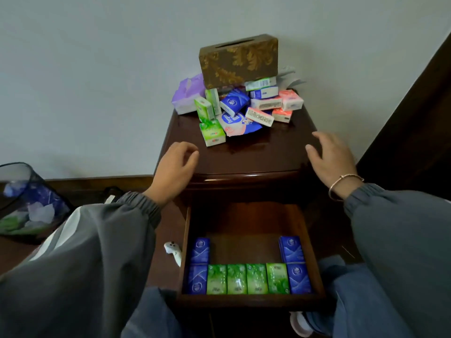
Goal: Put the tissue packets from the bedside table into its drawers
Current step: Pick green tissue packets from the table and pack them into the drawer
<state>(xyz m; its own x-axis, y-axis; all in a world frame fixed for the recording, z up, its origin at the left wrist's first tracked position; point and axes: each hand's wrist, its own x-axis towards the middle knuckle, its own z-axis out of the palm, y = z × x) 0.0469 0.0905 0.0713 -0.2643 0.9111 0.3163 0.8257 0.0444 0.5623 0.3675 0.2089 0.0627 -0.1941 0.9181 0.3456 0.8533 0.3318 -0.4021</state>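
A heap of tissue packets (238, 111) in green, blue, pink and white lies at the back of the dark wooden bedside table (256, 154). The nearest is a green packet (212, 132) at the heap's front left. Below, the open drawer (246, 245) holds a front row of blue and green packets (246, 279), plus one blue packet at each side behind that row. My left hand (174, 167) hovers over the table's front left, fingers apart, holding nothing. My right hand (333, 159) hovers over the front right edge, fingers spread and empty.
A brown patterned tissue box (239, 59) rests on top of the heap, with a purple soft tissue pack (186, 96) to its left. A mesh waste bin (26, 201) stands on the floor at left. A small white object (173, 252) lies left of the drawer.
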